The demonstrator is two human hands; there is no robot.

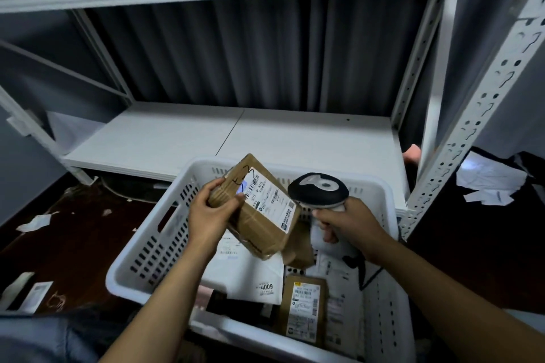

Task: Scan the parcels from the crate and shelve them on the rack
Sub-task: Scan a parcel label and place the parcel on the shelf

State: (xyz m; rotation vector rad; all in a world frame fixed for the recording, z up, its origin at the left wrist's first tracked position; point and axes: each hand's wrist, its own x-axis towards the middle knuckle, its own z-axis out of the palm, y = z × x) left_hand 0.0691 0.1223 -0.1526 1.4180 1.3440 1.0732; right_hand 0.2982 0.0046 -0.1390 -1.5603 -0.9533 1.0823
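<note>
parcel (259, 212) | long axis upper-left to lower-right | label faces scanner (318, 189)

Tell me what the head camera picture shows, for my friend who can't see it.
A person's left hand holds a brown cardboard parcel with a white label over a white plastic crate, while the right hand aims a black-and-white handheld scanner at it. More parcels lie in the crate, and a white metal rack stands behind it.

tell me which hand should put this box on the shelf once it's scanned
Left. The left hand grips the cardboard box above the crate, while the right hand is busy holding the scanner.
</note>
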